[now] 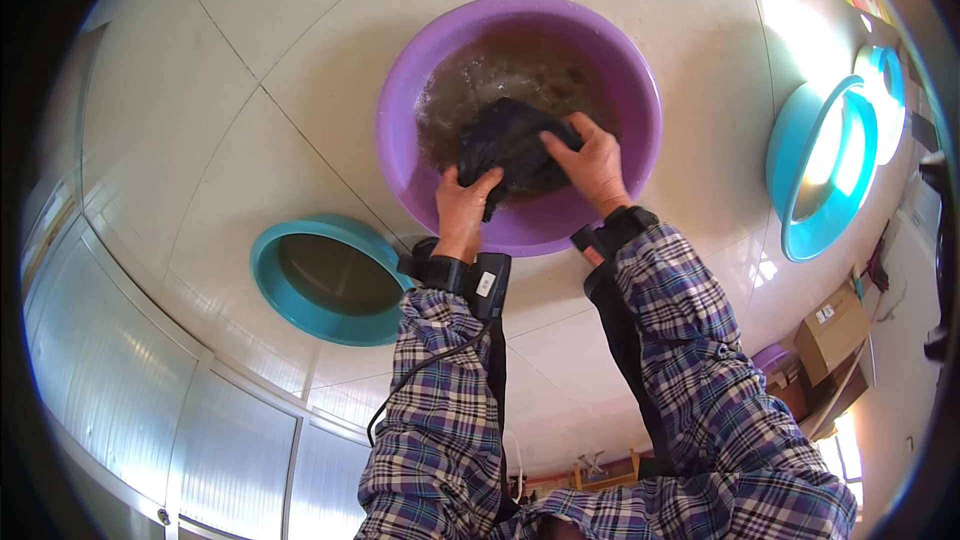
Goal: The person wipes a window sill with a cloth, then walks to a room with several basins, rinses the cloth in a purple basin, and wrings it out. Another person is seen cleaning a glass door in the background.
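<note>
A wet, dark cloth (515, 145), bunched up, hangs over a large purple basin (638, 140) of murky brown water (530, 65). What kind of garment or cloth it is cannot be made out. My left hand (463, 208) grips its lower left part, thumb on top, above the basin's near rim. With thumb and fingers my right hand (592, 162) holds the cloth's right side. Part of the cloth seems to touch the water. Both wrists carry black straps with small devices.
Left of the purple basin stands a teal basin (268, 275) with murky water. Blue basins (783, 165) stand at the right on the tiled floor (300, 60). Frosted panels (235, 440) line the lower left. A cardboard box (832, 333) sits at the lower right.
</note>
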The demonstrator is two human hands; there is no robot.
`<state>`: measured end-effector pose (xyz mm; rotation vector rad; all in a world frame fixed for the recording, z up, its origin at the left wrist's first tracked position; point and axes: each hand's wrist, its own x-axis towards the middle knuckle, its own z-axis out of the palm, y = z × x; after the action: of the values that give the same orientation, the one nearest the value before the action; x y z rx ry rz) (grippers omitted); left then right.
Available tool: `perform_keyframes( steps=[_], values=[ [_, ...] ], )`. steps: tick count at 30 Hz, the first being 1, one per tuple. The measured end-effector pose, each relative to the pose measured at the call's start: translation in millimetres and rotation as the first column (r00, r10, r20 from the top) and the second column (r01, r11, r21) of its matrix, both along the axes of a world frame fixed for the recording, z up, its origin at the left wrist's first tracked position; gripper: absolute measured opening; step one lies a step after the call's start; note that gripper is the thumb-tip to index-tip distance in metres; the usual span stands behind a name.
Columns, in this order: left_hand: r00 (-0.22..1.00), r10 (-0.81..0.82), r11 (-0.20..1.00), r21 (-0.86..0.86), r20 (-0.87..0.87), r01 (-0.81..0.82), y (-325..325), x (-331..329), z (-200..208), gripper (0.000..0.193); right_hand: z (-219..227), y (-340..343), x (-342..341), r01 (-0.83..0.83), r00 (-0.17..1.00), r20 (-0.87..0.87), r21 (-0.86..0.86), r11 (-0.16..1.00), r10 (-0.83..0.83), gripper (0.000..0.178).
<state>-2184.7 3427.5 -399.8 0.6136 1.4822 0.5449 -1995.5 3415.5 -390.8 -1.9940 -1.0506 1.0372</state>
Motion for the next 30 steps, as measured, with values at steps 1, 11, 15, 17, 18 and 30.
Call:
perform_keyframes(
  steps=[1, 11, 15, 17, 18, 30],
  values=[
    [0.997, -0.053, 0.999, -0.007, -0.064, 0.053, 2.6, -8.4, -0.6, 0.044, -3.8, -3.4, 10.5, -0.052, 0.988, 0.144, -0.071, 0.996, 0.062, 0.035],
    [0.848, 0.428, 0.857, -0.438, 0.312, -0.272, 0.7, 26.3, -3.9, 0.055, -9.5, -1.7, -56.6, -0.031, 0.891, -0.454, -0.088, 0.996, -0.012, 0.032],
    [0.893, 0.275, 0.961, -0.081, 0.355, -0.264, -0.8, 20.5, 4.8, 0.033, 5.7, -0.2, -43.9, -0.059, 0.986, -0.156, 0.005, 0.998, 0.059, 0.029],
    [0.944, 0.193, 0.98, -0.005, 0.267, -0.199, -0.9, 15.9, 9.6, 0.037, 1.2, 1.3, -24.2, -0.019, 0.998, -0.054, 0.071, 0.997, 0.023, 0.027],
    [0.963, 0.151, 0.987, 0.013, 0.222, -0.158, -0.3, 13.4, 11.9, 0.04, -2.7, -2.1, -12.4, -0.074, 0.996, -0.037, 0.043, 0.996, 0.076, 0.026],
    [0.934, -0.336, 0.903, 0.323, 0.12, 0.283, -17.2, 16.7, -8.9, 0.034, 1.4, -11.5, -54.2, -0.194, 0.892, -0.387, 0.139, 0.971, 0.233, 0.029]
  ],
)
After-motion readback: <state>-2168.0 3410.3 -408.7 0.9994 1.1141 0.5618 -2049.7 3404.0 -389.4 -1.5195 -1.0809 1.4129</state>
